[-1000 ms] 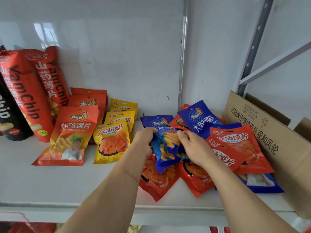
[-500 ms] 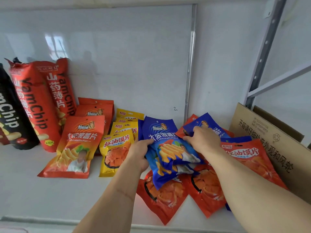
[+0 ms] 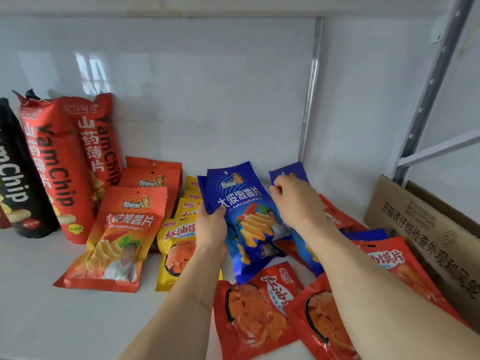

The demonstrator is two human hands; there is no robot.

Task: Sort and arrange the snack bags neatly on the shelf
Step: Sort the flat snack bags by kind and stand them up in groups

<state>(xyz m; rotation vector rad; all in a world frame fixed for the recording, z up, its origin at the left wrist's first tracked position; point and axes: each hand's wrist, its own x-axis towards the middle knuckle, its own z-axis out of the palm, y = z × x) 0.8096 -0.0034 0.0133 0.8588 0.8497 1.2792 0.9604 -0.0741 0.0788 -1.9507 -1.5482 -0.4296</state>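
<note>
Blue wavy-chip bags (image 3: 244, 211), stacked together, sit raised over the middle of the white shelf (image 3: 52, 315), and my left hand (image 3: 211, 229) grips their left edge, thumb on the front. My right hand (image 3: 293, 201) pinches the top of another blue bag (image 3: 288, 172) just to the right, near the back wall. Below them I see red spicy-crisp bags (image 3: 257, 310) lying loose and overlapping. Left of my left hand, yellow bags (image 3: 176, 245) stand in a row, beside a row of orange wavy-chip bags (image 3: 122, 235). Red YamChip tubes (image 3: 59, 165) and a black one (image 3: 18, 183) lean at far left. A cardboard box (image 3: 428, 229) sits at far right.
</note>
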